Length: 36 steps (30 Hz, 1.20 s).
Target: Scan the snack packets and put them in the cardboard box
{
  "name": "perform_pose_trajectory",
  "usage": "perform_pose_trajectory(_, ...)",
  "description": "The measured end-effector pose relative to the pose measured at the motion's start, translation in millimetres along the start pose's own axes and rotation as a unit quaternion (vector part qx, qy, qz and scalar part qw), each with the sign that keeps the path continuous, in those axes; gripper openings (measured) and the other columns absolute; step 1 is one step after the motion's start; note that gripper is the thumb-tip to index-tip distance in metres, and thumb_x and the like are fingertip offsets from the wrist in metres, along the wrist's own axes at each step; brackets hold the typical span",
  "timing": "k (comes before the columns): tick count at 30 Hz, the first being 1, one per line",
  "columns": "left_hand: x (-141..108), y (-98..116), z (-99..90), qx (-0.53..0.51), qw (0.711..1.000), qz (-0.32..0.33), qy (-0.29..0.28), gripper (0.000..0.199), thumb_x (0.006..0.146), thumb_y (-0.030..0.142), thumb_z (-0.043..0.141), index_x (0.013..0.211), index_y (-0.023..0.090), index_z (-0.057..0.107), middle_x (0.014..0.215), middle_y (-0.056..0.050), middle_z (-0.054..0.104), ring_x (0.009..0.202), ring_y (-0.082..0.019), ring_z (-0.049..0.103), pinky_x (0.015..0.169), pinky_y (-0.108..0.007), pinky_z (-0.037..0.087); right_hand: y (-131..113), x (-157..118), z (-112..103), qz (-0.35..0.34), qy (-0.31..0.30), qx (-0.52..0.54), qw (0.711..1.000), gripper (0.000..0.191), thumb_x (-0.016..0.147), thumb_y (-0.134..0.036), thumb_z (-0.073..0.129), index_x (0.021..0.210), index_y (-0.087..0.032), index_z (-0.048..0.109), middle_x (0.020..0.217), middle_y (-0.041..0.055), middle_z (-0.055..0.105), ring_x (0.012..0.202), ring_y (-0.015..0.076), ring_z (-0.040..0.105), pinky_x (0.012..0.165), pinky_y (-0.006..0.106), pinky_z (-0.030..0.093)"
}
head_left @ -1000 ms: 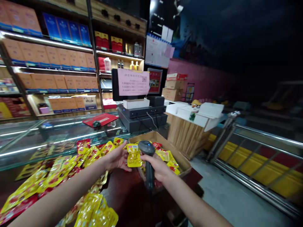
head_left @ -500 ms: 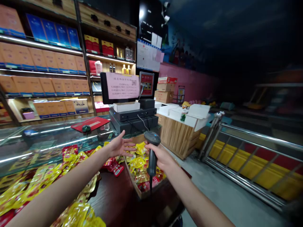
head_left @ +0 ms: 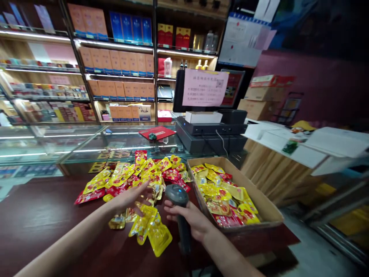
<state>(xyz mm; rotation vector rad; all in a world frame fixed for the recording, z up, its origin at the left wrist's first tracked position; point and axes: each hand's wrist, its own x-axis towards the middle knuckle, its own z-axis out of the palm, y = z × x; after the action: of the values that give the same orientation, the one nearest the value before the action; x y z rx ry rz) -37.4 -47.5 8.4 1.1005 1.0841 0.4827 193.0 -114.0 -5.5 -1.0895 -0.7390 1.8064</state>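
Note:
My right hand is wrapped round the handle of a dark grey barcode scanner, its head uppermost and a small blue light on top. Just left of it, my left hand is spread and holds nothing, over the near side of a loose heap of yellow and red snack packets. Several yellow packets lie on the dark table below that hand. To the right of the scanner stands an open cardboard box with more such packets inside.
Behind the heap is a glass display counter with a red folder on it. A till with a monitor stands behind the box. Stocked shelves line the back wall. A wooden cabinet is at the right.
The view has swung left. My hands and the scanner have gone from over the cardboard box to beside the packet heap, left of the box. The scanner stays in my right hand.

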Motion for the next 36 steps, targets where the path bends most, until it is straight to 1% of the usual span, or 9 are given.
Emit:
perform_pose_trajectory(5, -26, -24, -12.3, 0.166, 0.982, 0.003, 0.095, 0.064, 0.072, 0.069, 0.048, 0.103, 0.016, 0.063, 0.098, -0.013, 0.064, 0.086, -0.027, 0.064, 0.042, -0.022, 0.048, 20, 9, 11, 0.03, -0.024, -0.02, 0.999, 0.031, 0.052, -0.019, 0.078, 0.08, -0.012, 0.068, 0.092, 0.0086, 0.069, 0.087, 0.0191, 0.066, 0.078, 0.029, 0.051)
perform_pose_trajectory(9, -22, -57, -19.4, 0.305, 0.946, 0.016, 0.108, 0.049, 0.072, 0.065, 0.051, 0.082, 0.017, 0.061, 0.068, -0.005, 0.061, 0.048, -0.017, 0.059, 0.03, -0.019, 0.036, 29, 15, 16, 0.039, -0.007, -0.033, 0.999, 0.029, 0.051, -0.017, 0.075, 0.079, -0.012, 0.066, 0.082, 0.0058, 0.069, 0.079, 0.0174, 0.066, 0.072, 0.028, 0.051)
perform_pose_trajectory(11, -14, -75, -22.3, 0.313, 0.943, 0.031, 0.109, 0.042, 0.069, 0.059, 0.059, 0.081, 0.019, 0.057, 0.065, -0.002, 0.06, 0.038, -0.013, 0.053, 0.03, -0.019, 0.034, 34, 18, 19, 0.045, 0.005, -0.025, 0.999, 0.028, 0.05, -0.015, 0.075, 0.076, -0.012, 0.064, 0.078, 0.0045, 0.068, 0.074, 0.0159, 0.065, 0.069, 0.027, 0.051)
perform_pose_trajectory(16, 7, -96, -23.2, 0.239, 0.96, 0.058, 0.135, 0.045, 0.058, 0.048, 0.073, 0.085, 0.02, 0.049, 0.067, 0.001, 0.059, 0.051, -0.015, 0.058, 0.036, -0.019, 0.041, 41, 24, 22, 0.046, 0.034, -0.004, 0.998, 0.029, 0.05, -0.013, 0.073, 0.078, -0.013, 0.064, 0.079, 0.0043, 0.067, 0.071, 0.0143, 0.064, 0.068, 0.027, 0.051)
perform_pose_trajectory(19, 7, -83, -15.1, 0.176, 0.975, 0.058, 0.124, 0.05, 0.055, 0.046, 0.076, 0.088, 0.02, 0.05, 0.068, 0.002, 0.059, 0.057, -0.017, 0.06, 0.041, -0.022, 0.046, 36, 23, 21, 0.022, 0.038, 0.008, 0.999, 0.031, 0.05, -0.015, 0.074, 0.08, -0.013, 0.064, 0.087, 0.0062, 0.068, 0.081, 0.0172, 0.065, 0.071, 0.027, 0.052)
perform_pose_trajectory(22, 5, -57, -3.7, 0.114, 0.991, 0.062, 0.031, 0.044, 0.06, 0.048, 0.073, 0.088, 0.018, 0.057, 0.076, -0.001, 0.064, 0.068, -0.019, 0.063, 0.05, -0.025, 0.05, 23, 17, 22, -0.017, 0.013, 0.009, 1.0, 0.035, 0.05, -0.017, 0.078, 0.082, -0.013, 0.065, 0.092, 0.0073, 0.068, 0.094, 0.0211, 0.064, 0.075, 0.027, 0.051)
perform_pose_trajectory(25, 15, -29, 2.7, 0.082, 0.995, 0.053, 0.032, 0.043, 0.055, 0.048, 0.076, 0.077, 0.016, 0.061, 0.068, 0.0, 0.063, 0.063, -0.017, 0.061, 0.052, -0.027, 0.051, 7, 8, 24, -0.063, -0.006, -0.021, 0.998, 0.041, 0.051, -0.022, 0.08, 0.089, -0.014, 0.065, 0.097, 0.0075, 0.068, 0.099, 0.0229, 0.062, 0.076, 0.029, 0.052)
perform_pose_trajectory(29, 45, 5, 0.8, 0.001, 0.994, 0.073, 0.081, 0.041, 0.05, 0.043, 0.081, 0.072, 0.015, 0.059, 0.067, 0.001, 0.061, 0.061, -0.014, 0.058, 0.055, -0.029, 0.053, -3, -1, 25, -0.079, -0.024, -0.073, 0.994, 0.041, 0.054, -0.031, 0.079, 0.088, -0.013, 0.063, 0.09, 0.0075, 0.068, 0.082, 0.021, 0.067, 0.065, 0.029, 0.053)
perform_pose_trajectory(36, 84, 49, 6.8, -0.043, 0.994, 0.072, 0.066, 0.043, 0.047, 0.033, 0.085, 0.079, 0.016, 0.063, 0.078, -0.003, 0.067, 0.067, -0.016, 0.063, 0.06, -0.031, 0.054, 1, -1, 22, -0.068, -0.009, -0.117, 0.991, 0.03, 0.061, -0.036, 0.071, 0.072, -0.015, 0.054, 0.055, -0.0027, 0.057, 0.043, 0.0118, 0.056, 0.038, 0.021, 0.041)
